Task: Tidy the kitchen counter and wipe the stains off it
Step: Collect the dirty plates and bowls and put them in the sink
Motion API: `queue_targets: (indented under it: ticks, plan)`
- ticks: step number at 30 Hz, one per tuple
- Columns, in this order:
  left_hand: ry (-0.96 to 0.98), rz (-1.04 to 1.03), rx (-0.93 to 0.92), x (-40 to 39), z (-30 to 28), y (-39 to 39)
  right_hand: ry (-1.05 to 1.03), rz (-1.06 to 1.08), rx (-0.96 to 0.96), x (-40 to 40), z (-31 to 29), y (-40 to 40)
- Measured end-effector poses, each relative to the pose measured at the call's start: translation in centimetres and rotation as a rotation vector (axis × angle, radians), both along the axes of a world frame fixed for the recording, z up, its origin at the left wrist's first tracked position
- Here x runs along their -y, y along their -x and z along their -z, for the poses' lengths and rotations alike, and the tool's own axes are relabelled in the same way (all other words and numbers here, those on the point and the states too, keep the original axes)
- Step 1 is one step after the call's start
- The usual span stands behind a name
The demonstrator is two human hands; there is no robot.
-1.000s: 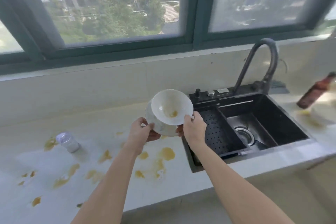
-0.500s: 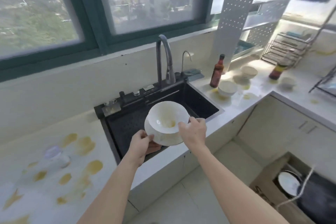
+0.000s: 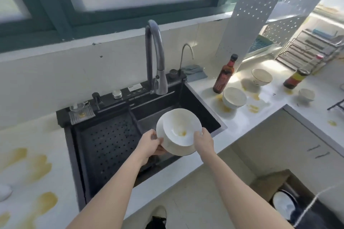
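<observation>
I hold a stack of a white bowl on a white plate over the black sink. A yellow smear lies in the bowl's bottom. My left hand grips the stack's left edge from below, and my right hand grips the bowl's right rim. Yellow stains spot the white counter left of the sink, and more stains lie on the counter at the right.
A tall faucet rises behind the sink. To the right stand a dark sauce bottle, an upturned bowl, two more bowls, a jar and a wire rack. A grey cloth lies by the small tap.
My view has swung right along the counter. The bowl and plate stack has moved with both hands from above the stained counter to above the sink.
</observation>
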State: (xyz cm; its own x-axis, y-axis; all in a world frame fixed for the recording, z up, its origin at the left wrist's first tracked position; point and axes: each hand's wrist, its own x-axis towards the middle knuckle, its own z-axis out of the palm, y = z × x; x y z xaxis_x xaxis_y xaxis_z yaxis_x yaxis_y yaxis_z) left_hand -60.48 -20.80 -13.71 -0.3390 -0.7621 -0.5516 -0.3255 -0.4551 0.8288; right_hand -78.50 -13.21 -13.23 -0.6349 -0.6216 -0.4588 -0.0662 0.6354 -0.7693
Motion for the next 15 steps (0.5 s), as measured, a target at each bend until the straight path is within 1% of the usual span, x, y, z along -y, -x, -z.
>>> queue_targets:
  ticks: [4,8,11,15]
  plan:
    - [0.004,-0.045,0.14,3.6,2.7,3.0,-0.067,-0.031,-0.01,3.8,2.5,2.7]
    - [0.008,-0.218,0.256,6.1,5.4,5.7,-0.134,-0.109,0.006,7.2,4.8,4.6]
    - [-0.051,-0.33,0.283,7.3,7.9,7.5,-0.174,-0.195,0.021,9.4,7.3,6.2]
    - [-0.2,-0.439,0.308,8.6,12.3,10.1,-0.273,-0.296,0.048,12.3,11.7,9.2]
